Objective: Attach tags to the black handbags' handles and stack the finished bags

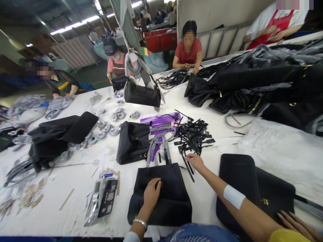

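Note:
A black handbag (pixel 174 201) lies in front of me, its handles (pixel 165 146) wrapped in clear plastic and pointing away. My left hand (pixel 152 192) rests over its front panel with fingers curled together; whatever they grip is hidden. To the right of the bag, my right hand (pixel 195 162) reaches forward, thumb and fingers pinched at a thin black buckle strap (pixel 185 158). Just beyond is a heap of similar small black straps (pixel 193 132). Another black handbag (pixel 135 141) lies behind the first, beside a purple sheet (pixel 161 119).
A tool tray (pixel 107 198) sits at left. Black bag pieces (pixel 237 178) lie at right, with another person's hand (pixel 297 223) on them. Piled bags (pixel 252 77) and plastic sheeting (pixel 282 141) occupy the far right. A bag hangs from a post (pixel 142 95); several co-workers line the far side.

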Demonstrator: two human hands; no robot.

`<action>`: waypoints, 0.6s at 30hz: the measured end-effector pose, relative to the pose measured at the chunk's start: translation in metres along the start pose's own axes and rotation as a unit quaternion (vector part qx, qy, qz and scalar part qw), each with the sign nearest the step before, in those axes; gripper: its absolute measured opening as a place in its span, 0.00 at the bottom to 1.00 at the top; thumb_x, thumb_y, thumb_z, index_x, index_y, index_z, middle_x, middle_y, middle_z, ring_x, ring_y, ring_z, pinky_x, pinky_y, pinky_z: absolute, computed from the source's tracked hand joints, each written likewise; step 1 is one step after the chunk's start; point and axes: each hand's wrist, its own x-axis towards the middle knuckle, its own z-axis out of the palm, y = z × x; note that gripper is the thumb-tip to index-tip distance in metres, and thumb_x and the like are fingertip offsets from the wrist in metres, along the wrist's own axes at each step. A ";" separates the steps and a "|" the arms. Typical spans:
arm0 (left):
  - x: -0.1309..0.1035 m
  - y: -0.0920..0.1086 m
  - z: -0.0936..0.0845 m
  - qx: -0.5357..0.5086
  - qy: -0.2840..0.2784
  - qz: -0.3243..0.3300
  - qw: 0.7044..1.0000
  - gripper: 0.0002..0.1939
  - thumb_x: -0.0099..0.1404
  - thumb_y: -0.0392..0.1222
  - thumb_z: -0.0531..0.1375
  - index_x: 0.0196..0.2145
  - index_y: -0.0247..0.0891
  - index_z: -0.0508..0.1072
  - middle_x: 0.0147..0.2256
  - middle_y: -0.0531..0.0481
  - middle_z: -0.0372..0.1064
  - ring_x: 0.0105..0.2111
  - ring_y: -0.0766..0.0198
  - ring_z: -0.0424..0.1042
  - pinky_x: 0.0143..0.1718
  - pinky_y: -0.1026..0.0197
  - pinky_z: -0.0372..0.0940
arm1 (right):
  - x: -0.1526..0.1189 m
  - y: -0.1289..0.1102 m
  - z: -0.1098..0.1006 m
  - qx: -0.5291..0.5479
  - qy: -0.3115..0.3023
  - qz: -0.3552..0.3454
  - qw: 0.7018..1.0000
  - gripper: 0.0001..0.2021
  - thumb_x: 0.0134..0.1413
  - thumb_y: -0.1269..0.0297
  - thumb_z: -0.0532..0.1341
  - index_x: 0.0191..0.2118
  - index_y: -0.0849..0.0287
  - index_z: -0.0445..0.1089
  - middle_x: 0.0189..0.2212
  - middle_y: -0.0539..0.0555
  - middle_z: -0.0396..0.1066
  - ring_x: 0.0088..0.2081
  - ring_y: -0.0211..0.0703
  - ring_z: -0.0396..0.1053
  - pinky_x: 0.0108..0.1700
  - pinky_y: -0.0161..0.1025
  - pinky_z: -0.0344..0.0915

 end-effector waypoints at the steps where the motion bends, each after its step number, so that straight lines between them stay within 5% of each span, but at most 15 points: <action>1: 0.003 0.011 0.004 -0.047 0.006 -0.001 0.999 0.18 0.64 0.51 0.52 0.42 0.40 0.76 0.44 0.44 0.74 0.47 0.55 0.71 0.53 0.53 0.61 | -0.011 -0.005 0.002 0.026 -0.013 -0.007 1.000 0.13 0.50 0.54 0.59 0.31 0.57 0.74 0.28 0.51 0.74 0.30 0.43 0.70 0.34 0.36 0.64; 5: 0.015 0.060 0.019 -0.307 -0.089 -0.073 0.945 0.26 0.64 0.57 0.52 0.47 0.34 0.73 0.45 0.37 0.74 0.44 0.53 0.73 0.49 0.51 0.65 | -0.071 -0.029 0.016 0.119 -0.063 -0.059 0.989 0.15 0.50 0.50 0.59 0.34 0.57 0.74 0.26 0.49 0.72 0.26 0.40 0.67 0.30 0.36 0.64; 9: 0.017 0.086 0.011 -0.438 -0.148 -0.063 0.884 0.25 0.60 0.57 0.57 0.42 0.30 0.73 0.40 0.36 0.75 0.39 0.54 0.75 0.43 0.54 0.68 | -0.126 -0.050 0.027 0.046 -0.057 -0.150 0.986 0.10 0.53 0.55 0.59 0.32 0.54 0.73 0.28 0.51 0.71 0.29 0.42 0.67 0.34 0.39 0.66; 12: 0.011 0.084 -0.007 -0.365 -0.137 0.014 0.921 0.20 0.63 0.54 0.56 0.36 0.31 0.75 0.33 0.41 0.75 0.32 0.59 0.74 0.37 0.58 0.68 | -0.153 -0.065 0.022 0.016 -0.007 -0.196 0.980 0.11 0.59 0.57 0.55 0.37 0.52 0.74 0.32 0.54 0.72 0.36 0.45 0.70 0.41 0.42 0.68; 15: 0.002 0.078 -0.024 -0.166 -0.091 0.134 0.973 0.17 0.66 0.48 0.53 0.38 0.36 0.77 0.33 0.44 0.75 0.32 0.59 0.72 0.38 0.58 0.66 | -0.168 -0.082 0.009 -0.015 0.087 -0.238 0.967 0.14 0.61 0.59 0.53 0.47 0.49 0.72 0.42 0.56 0.73 0.46 0.48 0.70 0.51 0.46 0.66; 18: -0.009 0.079 -0.034 -0.004 -0.053 0.255 0.966 0.15 0.67 0.43 0.52 0.45 0.41 0.75 0.38 0.45 0.74 0.39 0.58 0.70 0.43 0.57 0.63 | -0.172 -0.094 0.000 -0.085 0.106 -0.282 0.950 0.16 0.59 0.61 0.56 0.53 0.47 0.69 0.51 0.54 0.70 0.54 0.51 0.65 0.60 0.53 0.56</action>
